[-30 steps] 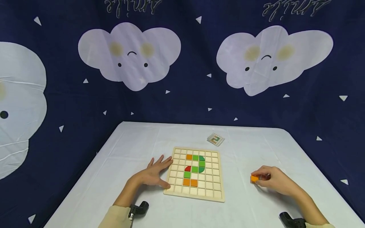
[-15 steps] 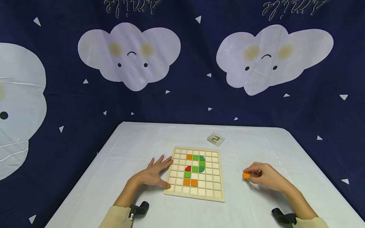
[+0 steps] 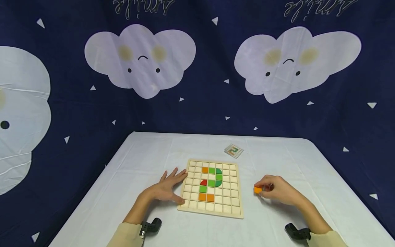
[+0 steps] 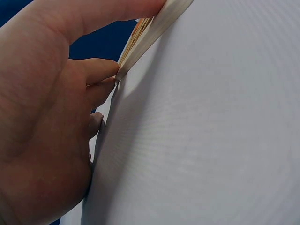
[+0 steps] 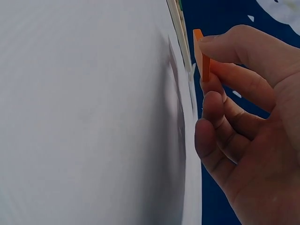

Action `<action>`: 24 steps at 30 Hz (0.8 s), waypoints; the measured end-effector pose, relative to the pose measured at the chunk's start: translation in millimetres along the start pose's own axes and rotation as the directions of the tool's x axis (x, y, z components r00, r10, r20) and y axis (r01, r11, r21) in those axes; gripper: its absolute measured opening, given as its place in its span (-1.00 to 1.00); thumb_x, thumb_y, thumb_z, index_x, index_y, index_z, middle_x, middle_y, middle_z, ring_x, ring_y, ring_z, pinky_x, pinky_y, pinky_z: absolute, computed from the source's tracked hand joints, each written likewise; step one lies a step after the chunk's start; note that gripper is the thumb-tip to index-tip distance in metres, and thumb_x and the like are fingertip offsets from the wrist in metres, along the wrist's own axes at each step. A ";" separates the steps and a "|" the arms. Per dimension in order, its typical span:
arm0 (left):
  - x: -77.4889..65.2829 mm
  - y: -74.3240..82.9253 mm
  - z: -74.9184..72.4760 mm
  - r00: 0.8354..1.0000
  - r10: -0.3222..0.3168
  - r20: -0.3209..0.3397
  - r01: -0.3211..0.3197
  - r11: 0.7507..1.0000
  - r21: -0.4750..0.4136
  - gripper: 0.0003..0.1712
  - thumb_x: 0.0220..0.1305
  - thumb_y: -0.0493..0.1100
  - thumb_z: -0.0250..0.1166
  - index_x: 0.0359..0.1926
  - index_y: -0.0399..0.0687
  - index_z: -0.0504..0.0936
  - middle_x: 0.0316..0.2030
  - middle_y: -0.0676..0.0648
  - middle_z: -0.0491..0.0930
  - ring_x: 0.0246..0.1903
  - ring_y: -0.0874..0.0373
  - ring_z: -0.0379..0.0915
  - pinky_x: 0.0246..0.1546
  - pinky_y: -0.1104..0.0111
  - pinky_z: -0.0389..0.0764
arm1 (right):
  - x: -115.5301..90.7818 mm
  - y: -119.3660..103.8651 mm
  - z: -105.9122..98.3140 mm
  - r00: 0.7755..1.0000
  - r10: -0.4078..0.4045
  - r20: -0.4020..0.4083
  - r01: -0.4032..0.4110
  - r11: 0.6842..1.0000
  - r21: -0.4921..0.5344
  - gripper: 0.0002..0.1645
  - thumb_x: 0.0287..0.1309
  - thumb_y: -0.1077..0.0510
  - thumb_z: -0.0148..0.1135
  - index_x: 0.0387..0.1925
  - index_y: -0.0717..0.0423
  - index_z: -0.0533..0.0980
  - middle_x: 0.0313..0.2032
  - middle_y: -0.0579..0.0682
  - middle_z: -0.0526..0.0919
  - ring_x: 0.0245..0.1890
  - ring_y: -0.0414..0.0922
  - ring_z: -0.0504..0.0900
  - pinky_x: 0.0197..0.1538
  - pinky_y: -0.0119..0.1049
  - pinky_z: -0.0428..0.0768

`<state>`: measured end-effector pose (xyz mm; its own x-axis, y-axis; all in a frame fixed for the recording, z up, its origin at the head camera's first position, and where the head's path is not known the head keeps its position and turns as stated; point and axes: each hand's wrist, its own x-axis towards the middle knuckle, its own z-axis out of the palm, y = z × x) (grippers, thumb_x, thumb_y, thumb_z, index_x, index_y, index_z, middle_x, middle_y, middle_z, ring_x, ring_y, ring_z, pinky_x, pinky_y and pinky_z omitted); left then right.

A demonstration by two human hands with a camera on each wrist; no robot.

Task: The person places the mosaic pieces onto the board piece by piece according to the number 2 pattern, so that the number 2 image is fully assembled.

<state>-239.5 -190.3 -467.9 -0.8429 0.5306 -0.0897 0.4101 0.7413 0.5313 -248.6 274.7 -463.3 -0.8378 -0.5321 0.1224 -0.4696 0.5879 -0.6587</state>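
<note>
A wooden grid board (image 3: 226, 209) lies on the white table, with green, orange and red tiles set among its pale squares. My left hand (image 3: 165, 189) rests at the board's left side, fingers spread, its thumb and a fingertip touching the frame. In the left wrist view the thumb (image 4: 122, 10) meets the board's edge (image 4: 150, 40). To the right of the board, my right hand (image 3: 279, 189) pinches an orange square tile (image 3: 257, 190) between thumb and fingers. The right wrist view shows this thin tile (image 5: 202, 55) held on edge, apart from the table.
A small pattern card (image 3: 234, 151) showing a coloured grid lies behind the board. The white table (image 3: 154, 147) ends at a dark blue curtain (image 3: 213, 113) printed with clouds. A black wrist mount (image 3: 151, 225) sits on the left forearm, another mount (image 3: 297, 232) on the right.
My right hand has moved left toward the board, carrying the orange tile. The left hand and the board have stayed in place.
</note>
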 end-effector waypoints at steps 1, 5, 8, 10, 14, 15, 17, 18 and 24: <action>0.0 0.0 0.2 1.000 -0.002 0.001 0.002 1.000 0.002 0.24 -0.16 0.29 0.45 0.50 0.05 0.06 0.49 0.12 -0.11 0.46 0.00 -0.43 0.34 -0.09 -0.46 | 0.9 -0.5 0.6 1.000 0.000 0.003 0.000 1.000 0.000 -0.66 -0.01 0.18 0.44 -0.11 0.05 0.68 -0.34 -0.19 0.62 -0.43 -0.21 0.48 -0.41 -0.37 0.51; 0.4 -0.7 0.2 1.000 -0.008 0.001 0.008 1.000 0.012 0.25 -0.16 0.31 0.44 0.50 0.07 0.05 0.49 0.13 -0.11 0.46 0.02 -0.43 0.35 -0.07 -0.46 | 4.3 -2.2 2.5 1.000 -0.011 0.002 0.011 1.000 -0.001 -0.66 -0.03 0.21 0.44 -0.13 0.06 0.68 -0.34 -0.19 0.63 -0.43 -0.22 0.49 -0.41 -0.37 0.51; 0.5 -0.7 0.0 1.000 -0.007 0.004 0.007 1.000 0.011 0.25 -0.16 0.31 0.44 0.50 0.07 0.05 0.49 0.12 -0.11 0.46 0.02 -0.43 0.35 -0.07 -0.45 | 6.5 -3.2 3.8 1.000 -0.020 0.001 0.020 1.000 -0.006 -0.65 -0.04 0.23 0.44 -0.13 0.06 0.68 -0.35 -0.19 0.63 -0.43 -0.22 0.49 -0.42 -0.38 0.51; 0.4 -0.4 -0.3 1.000 -0.007 0.006 0.007 1.000 0.009 0.25 -0.16 0.31 0.45 0.50 0.07 0.05 0.49 0.13 -0.12 0.46 0.02 -0.44 0.35 -0.07 -0.46 | 8.1 -3.9 5.1 1.000 -0.021 0.003 0.021 1.000 -0.005 -0.65 -0.05 0.23 0.44 -0.12 0.05 0.68 -0.34 -0.20 0.63 -0.43 -0.22 0.49 -0.42 -0.38 0.51; 0.4 -1.0 -0.3 1.000 -0.008 0.003 0.008 1.000 0.015 0.24 -0.16 0.32 0.44 0.50 0.08 0.06 0.49 0.12 -0.11 0.46 0.03 -0.44 0.35 -0.07 -0.46 | 12.3 -6.4 8.4 1.000 -0.022 0.014 0.022 1.000 0.011 -0.64 -0.04 0.23 0.43 -0.11 0.04 0.68 -0.33 -0.20 0.63 -0.42 -0.21 0.50 -0.41 -0.37 0.52; 0.4 -1.1 -0.1 1.000 -0.007 0.002 0.007 1.000 0.016 0.24 -0.16 0.32 0.44 0.50 0.08 0.06 0.49 0.12 -0.11 0.46 0.02 -0.44 0.35 -0.08 -0.46 | 13.3 -7.4 9.2 1.000 -0.024 0.018 0.023 1.000 0.019 -0.64 -0.03 0.23 0.43 -0.11 0.04 0.68 -0.33 -0.19 0.63 -0.42 -0.21 0.50 -0.40 -0.37 0.53; 0.5 -1.4 0.1 1.000 -0.006 0.002 0.006 1.000 0.015 0.24 -0.16 0.32 0.44 0.50 0.08 0.07 0.49 0.11 -0.10 0.46 0.01 -0.43 0.35 -0.09 -0.45 | 15.5 -9.3 11.0 0.999 -0.026 0.025 0.025 0.999 0.032 -0.64 -0.03 0.24 0.42 -0.11 0.05 0.68 -0.32 -0.17 0.63 -0.41 -0.20 0.50 -0.40 -0.36 0.53; 0.5 -1.4 0.2 1.000 -0.006 0.002 0.006 1.000 0.014 0.24 -0.15 0.32 0.44 0.50 0.07 0.07 0.49 0.11 -0.10 0.46 0.01 -0.43 0.35 -0.09 -0.45 | 16.6 -10.4 11.8 0.999 -0.030 0.027 0.029 0.999 0.036 -0.64 -0.03 0.24 0.42 -0.11 0.04 0.68 -0.32 -0.16 0.63 -0.41 -0.20 0.50 -0.39 -0.36 0.54; 0.6 0.0 -0.4 1.000 -0.005 0.004 0.005 1.000 0.007 0.24 -0.15 0.29 0.45 0.50 0.05 0.06 0.49 0.11 -0.11 0.46 0.00 -0.43 0.34 -0.09 -0.47 | 23.5 -17.7 17.5 0.999 -0.034 0.035 0.032 0.998 0.045 -0.66 -0.03 0.21 0.43 -0.12 0.01 0.68 -0.34 -0.13 0.63 -0.42 -0.20 0.50 -0.40 -0.36 0.53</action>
<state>-240.1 -190.1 -467.6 -0.8437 0.5283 -0.0953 0.4082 0.7467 0.5252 -255.1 241.2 -461.7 -0.8113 -0.5724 0.1186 -0.4833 0.5425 -0.6871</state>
